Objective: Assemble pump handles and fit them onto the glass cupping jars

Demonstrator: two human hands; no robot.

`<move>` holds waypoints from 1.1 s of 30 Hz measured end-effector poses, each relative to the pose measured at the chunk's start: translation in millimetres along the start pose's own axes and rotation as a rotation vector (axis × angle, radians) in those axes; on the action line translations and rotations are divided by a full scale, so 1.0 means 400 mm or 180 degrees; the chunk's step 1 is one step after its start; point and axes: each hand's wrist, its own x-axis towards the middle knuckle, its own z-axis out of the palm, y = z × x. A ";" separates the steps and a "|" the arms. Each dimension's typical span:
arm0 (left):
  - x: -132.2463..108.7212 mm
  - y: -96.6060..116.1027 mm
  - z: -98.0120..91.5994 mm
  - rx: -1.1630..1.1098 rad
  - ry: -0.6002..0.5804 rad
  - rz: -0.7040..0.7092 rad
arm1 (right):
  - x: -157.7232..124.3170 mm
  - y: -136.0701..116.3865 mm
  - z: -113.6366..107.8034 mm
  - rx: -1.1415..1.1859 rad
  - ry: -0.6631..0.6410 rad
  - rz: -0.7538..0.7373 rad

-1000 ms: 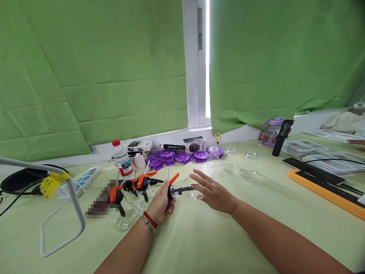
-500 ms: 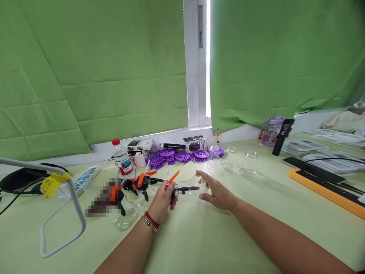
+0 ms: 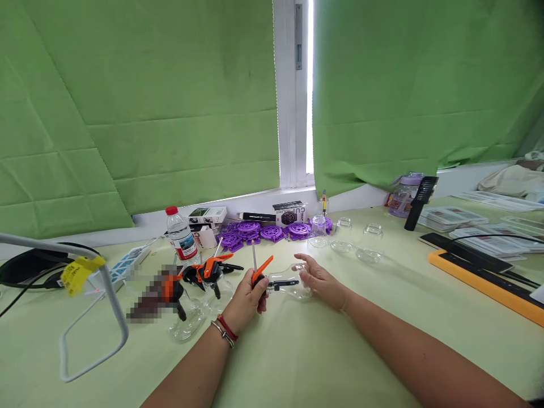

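Note:
My left hand (image 3: 245, 297) is closed around the black head of a spray bottle, whose orange trigger (image 3: 262, 269) sticks up beside the thumb. The clear bottle body (image 3: 293, 292) lies sideways between my hands, with a black tube part (image 3: 284, 283) inside it. My right hand (image 3: 325, 283) grips the bottle's base end, thumb in front and fingers behind. To the left stand two more clear bottles with black and orange spray heads, a nearer one (image 3: 185, 326) and a farther one (image 3: 212, 272).
Several purple plastic discs (image 3: 272, 233) lie at the back near boxes (image 3: 290, 214). Open clear bottles (image 3: 370, 246) stand behind my right hand. A red-capped water bottle (image 3: 182, 237) and a white metal frame (image 3: 121, 323) are left; an orange-edged bar (image 3: 484, 289) is right.
My right hand has closed in on the bottle's base and now grips it. The spray bottle and my left hand have shifted slightly right, and the orange trigger sits more upright.

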 end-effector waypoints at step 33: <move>0.011 0.001 -0.011 -0.0500 0.0503 -0.0797 | -0.006 0.005 0.010 -0.1460 0.0195 -0.0665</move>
